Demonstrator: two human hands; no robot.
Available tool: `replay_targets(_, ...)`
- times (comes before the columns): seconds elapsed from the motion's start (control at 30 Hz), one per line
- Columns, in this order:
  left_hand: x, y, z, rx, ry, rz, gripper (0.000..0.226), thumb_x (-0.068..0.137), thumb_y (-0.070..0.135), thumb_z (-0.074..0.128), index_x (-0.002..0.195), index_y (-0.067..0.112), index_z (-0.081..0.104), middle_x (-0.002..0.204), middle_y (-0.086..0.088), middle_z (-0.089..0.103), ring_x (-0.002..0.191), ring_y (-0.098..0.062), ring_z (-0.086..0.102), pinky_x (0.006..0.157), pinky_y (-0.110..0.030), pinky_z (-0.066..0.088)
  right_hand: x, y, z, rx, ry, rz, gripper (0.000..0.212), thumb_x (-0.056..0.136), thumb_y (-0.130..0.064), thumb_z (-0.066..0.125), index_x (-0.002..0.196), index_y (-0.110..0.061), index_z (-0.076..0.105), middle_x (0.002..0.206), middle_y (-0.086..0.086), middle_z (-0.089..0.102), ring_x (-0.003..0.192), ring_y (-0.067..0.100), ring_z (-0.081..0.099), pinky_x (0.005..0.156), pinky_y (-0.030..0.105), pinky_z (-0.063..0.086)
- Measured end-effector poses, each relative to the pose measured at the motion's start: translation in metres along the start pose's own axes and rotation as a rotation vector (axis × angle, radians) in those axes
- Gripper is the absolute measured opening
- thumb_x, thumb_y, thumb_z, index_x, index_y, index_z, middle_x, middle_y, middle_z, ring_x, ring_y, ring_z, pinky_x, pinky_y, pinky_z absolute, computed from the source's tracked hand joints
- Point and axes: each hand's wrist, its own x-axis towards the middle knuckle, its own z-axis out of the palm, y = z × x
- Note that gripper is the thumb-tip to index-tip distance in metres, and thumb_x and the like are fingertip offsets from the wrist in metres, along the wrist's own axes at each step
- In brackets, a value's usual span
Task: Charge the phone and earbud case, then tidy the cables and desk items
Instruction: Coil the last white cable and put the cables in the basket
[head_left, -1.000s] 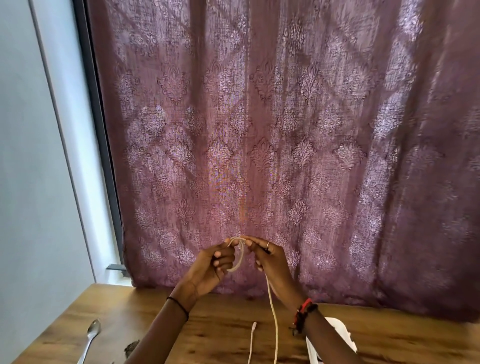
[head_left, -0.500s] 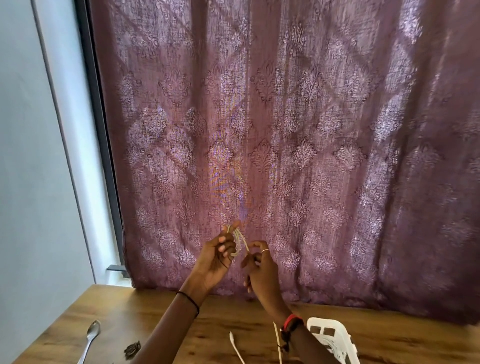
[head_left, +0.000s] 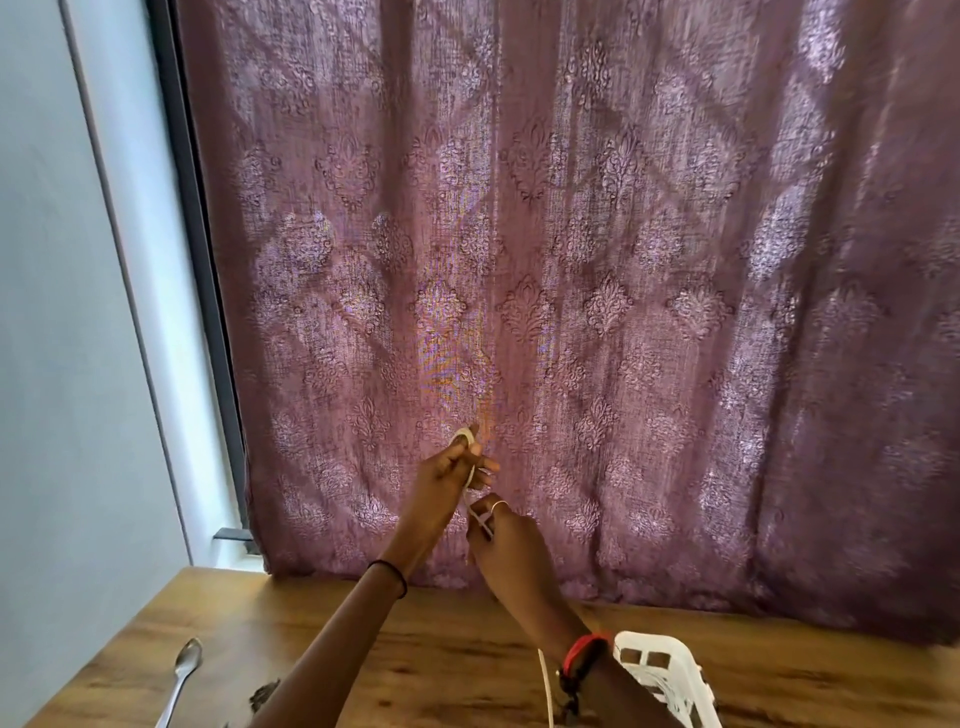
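Note:
Both hands are raised above the wooden desk (head_left: 452, 649), in front of the curtain. My left hand (head_left: 449, 475) grips a small coil of white cable (head_left: 466, 435), whose loop shows above its fingers. Just below it, my right hand (head_left: 501, 540) pinches the same cable's strand between thumb and finger. A loose length of the cable hangs down past my right wrist towards the desk. The phone and the earbud case are out of view.
A metal spoon (head_left: 182, 675) lies near the desk's left front. A small dark object (head_left: 264, 693) sits beside it. A white plastic basket (head_left: 667, 673) stands at the lower right, behind my right forearm. A patterned purple curtain (head_left: 623, 312) hangs along the desk's far edge.
The hands were level, holding a wider loop. Now the left hand is higher with a tighter coil, the right hand has dropped below it, and less cable hangs down.

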Motion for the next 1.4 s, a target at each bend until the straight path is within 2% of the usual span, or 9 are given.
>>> replay_targets(0.17,0.004,-0.011,-0.005,0.571,-0.017,0.121,0.025,0.097,0.024,0.048,0.115,0.017,0.063,0.085,-0.006,0.072,0.08,-0.02,0.067,0.077,-0.036,0.052,0.006,-0.003,-0.011,-0.007,-0.002,0.043,0.024,0.085,-0.028,0.054,0.108,-0.021,0.06,0.093,0.006,0.071,0.087,0.027,0.065,0.07,0.034,0.053)
replay_targets(0.27,0.004,-0.01,-0.005,0.845,-0.035,0.187,0.031,0.097,0.025,0.045,0.122,0.012,0.059,0.1,-0.016,0.07,0.093,-0.032,0.064,0.076,-0.034,0.045,0.007,-0.008,-0.02,0.026,-0.013,0.058,0.013,0.083,-0.024,0.057,0.094,-0.017,0.061,0.082,0.003,0.069,0.076,0.024,0.064,0.065,0.033,0.049)
replay_targets(0.43,0.001,-0.011,-0.013,0.994,-0.086,0.274,0.029,0.098,0.026,0.043,0.12,0.016,0.059,0.098,-0.014,0.07,0.091,-0.035,0.063,0.068,-0.033,0.042,0.01,-0.021,-0.039,0.023,-0.07,0.043,0.007,0.08,-0.018,0.062,0.078,-0.012,0.059,0.075,0.007,0.066,0.063,0.015,0.054,0.053,0.022,0.037)
replay_targets(0.57,0.002,-0.008,-0.017,1.045,-0.123,0.291,0.024,0.098,0.026,0.043,0.112,0.016,0.06,0.09,-0.009,0.07,0.081,-0.028,0.064,0.062,-0.028,0.037,0.016,-0.032,-0.059,0.042,-0.164,0.04,0.012,0.081,-0.017,0.065,0.077,-0.005,0.063,0.071,0.011,0.066,0.049,0.009,0.051,0.048,0.02,0.039)
replay_targets(0.7,0.0,-0.001,-0.021,0.863,-0.175,0.203,0.023,0.097,0.023,0.047,0.099,0.01,0.065,0.066,-0.001,0.063,0.056,-0.007,0.053,0.054,-0.016,0.036,0.022,-0.042,-0.081,0.061,-0.274,0.052,0.016,0.079,-0.017,0.068,0.067,-0.01,0.06,0.061,0.006,0.062,0.039,0.007,0.048,0.036,0.011,0.034)
replay_targets(0.8,0.0,0.0,-0.023,0.571,-0.235,0.114,0.026,0.097,0.022,0.048,0.089,0.005,0.066,0.053,0.006,0.055,0.046,-0.003,0.047,0.053,-0.019,0.038,0.03,-0.044,-0.09,0.004,-0.265,0.021,0.008,0.078,-0.016,0.067,0.073,-0.011,0.066,0.065,0.003,0.063,0.049,0.007,0.05,0.044,0.013,0.037)
replay_targets(1.13,-0.014,0.021,-0.022,0.011,-0.435,-0.111,0.033,0.1,0.011,0.033,0.115,0.01,0.062,0.059,0.004,0.04,0.055,-0.008,0.036,0.055,-0.018,0.034,0.047,-0.031,-0.107,0.091,-0.111,-0.061,0.011,0.082,-0.014,0.066,0.088,-0.011,0.075,0.06,-0.016,0.056,0.051,-0.008,0.051,0.05,0.005,0.034)
replay_targets(1.27,-0.016,0.025,-0.022,-0.161,-0.46,-0.161,0.035,0.1,0.013,0.033,0.123,-0.002,0.055,0.058,0.008,0.034,0.053,-0.006,0.033,0.054,-0.016,0.031,0.05,-0.024,-0.104,0.198,-0.088,-0.081,0.012,0.085,-0.013,0.066,0.093,-0.01,0.074,0.065,-0.013,0.06,0.051,-0.011,0.051,0.057,0.012,0.035)
replay_targets(1.4,-0.015,0.028,-0.021,-0.35,-0.385,-0.199,0.031,0.096,0.017,0.041,0.109,-0.003,0.062,0.053,0.008,0.032,0.045,-0.004,0.031,0.047,-0.014,0.03,0.049,-0.021,-0.098,0.389,-0.054,-0.037,0.017,0.085,-0.013,0.066,0.099,-0.007,0.072,0.074,0.001,0.066,0.058,0.004,0.053,0.053,0.013,0.042)
